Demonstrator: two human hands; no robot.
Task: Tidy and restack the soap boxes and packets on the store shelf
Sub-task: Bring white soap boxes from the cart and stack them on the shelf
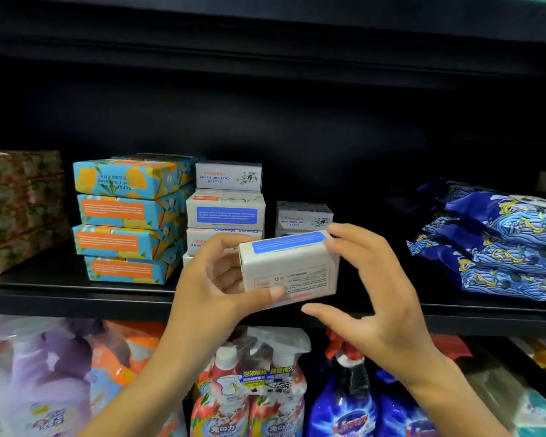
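Observation:
My left hand (215, 288) grips a white soap box with a blue label (289, 266), thumb on its front face and fingers behind its left end, just in front of the black shelf (76, 294). My right hand (375, 298) is at the box's right end, fingers spread; the fingertips touch its top right corner and the thumb hovers below it. Behind the box stands a stack of white goat-milk soap boxes (226, 203), and a shorter stack of the same boxes (303, 216) to its right. A stack of blue and orange soap boxes (126, 219) is further left.
Floral brown soap packets (19, 206) are stacked at the far left of the shelf. Dark blue patterned packets (498, 244) lie piled at the right. Below the shelf stand spray bottles (249, 389), refill bags (44, 373) and blue detergent bottles (350, 411).

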